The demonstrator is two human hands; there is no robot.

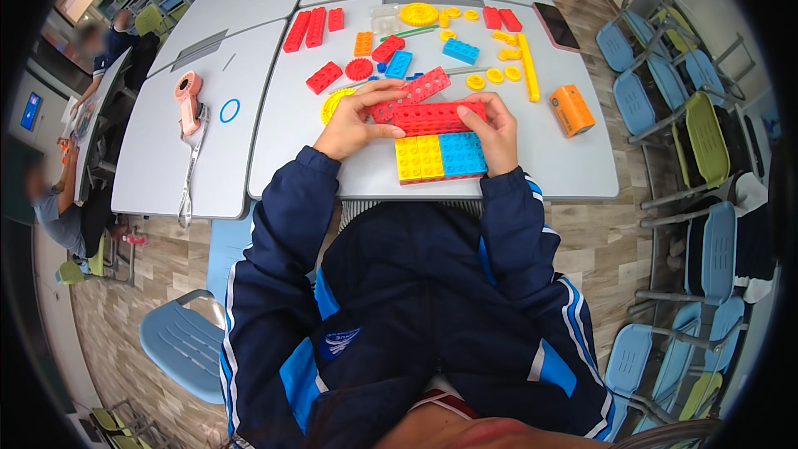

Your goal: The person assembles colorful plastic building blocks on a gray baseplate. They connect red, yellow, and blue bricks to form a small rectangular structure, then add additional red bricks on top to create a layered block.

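My right hand [500, 135] grips the right end of a long red building beam [436, 120], with the thumb on its near side. The fingers of my left hand [351, 123] are closed around the left end of the red pieces; they partly hide the contact. Behind that beam, a second red beam with holes [429, 83] slants up to the right. Just on the near side of the red beam are studded bricks side by side, a yellow one [419, 158] on the left and a blue one [462, 155] on the right.
Loose parts lie beyond my hands: red beams [315, 27], a blue brick [460, 51], a yellow gear [418, 14], a long yellow piece [529, 69]. An orange box [572, 111] and a phone [556, 27] are at right; a pink handheld fan [189, 104] is at left.
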